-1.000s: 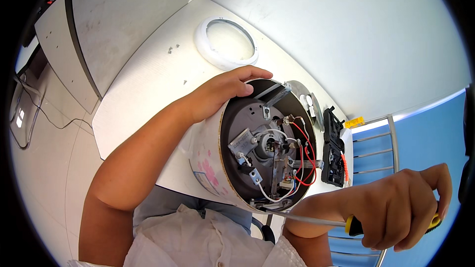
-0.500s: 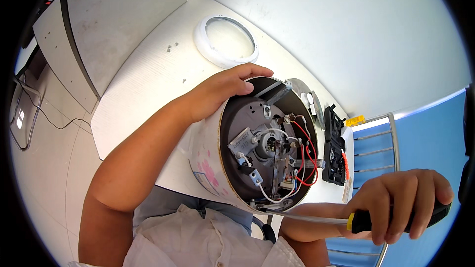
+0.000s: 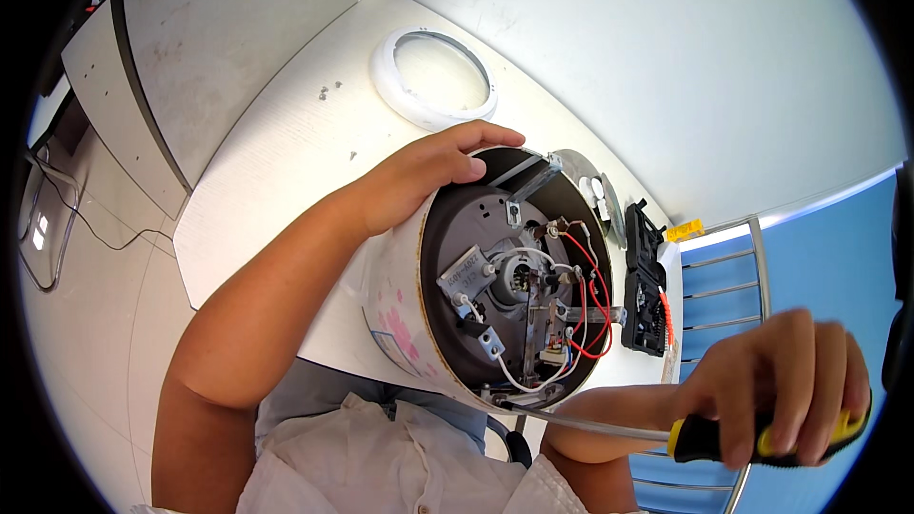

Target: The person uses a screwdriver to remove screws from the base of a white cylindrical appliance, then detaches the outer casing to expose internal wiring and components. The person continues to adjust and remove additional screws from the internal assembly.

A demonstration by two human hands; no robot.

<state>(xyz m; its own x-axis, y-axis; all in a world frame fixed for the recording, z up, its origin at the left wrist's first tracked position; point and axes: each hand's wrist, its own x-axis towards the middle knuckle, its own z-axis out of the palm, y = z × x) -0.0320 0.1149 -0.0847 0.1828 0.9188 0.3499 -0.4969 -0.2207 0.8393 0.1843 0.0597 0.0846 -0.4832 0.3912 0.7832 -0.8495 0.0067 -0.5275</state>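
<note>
A pale cylindrical appliance body [image 3: 396, 314] with pink flowers lies tilted on its side, open end toward me, showing a dark base, wiring in red and white, metal brackets and a ceramic-like part [image 3: 464, 271]. My left hand [image 3: 419, 171] grips its upper left rim, fingers over the edge. My right hand [image 3: 781, 381] is wrapped around a black and yellow screwdriver [image 3: 695, 438], whose long shaft reaches the lower rim of the body, near a small bracket there.
A white desk [image 3: 267, 190] holds a white ring [image 3: 386, 71], several small screws [image 3: 325, 95], round metal parts [image 3: 609, 190] behind the body and a black tool case [image 3: 645, 314]. Pale panels surround the desk back. A metal-railed chair [image 3: 724, 290] stands at right, a cable runs across the floor at left.
My right hand has shifted its fingers around the screwdriver handle, whose yellow parts show in a different position. The shaft stays at the lower rim. My left hand and the body barely move.
</note>
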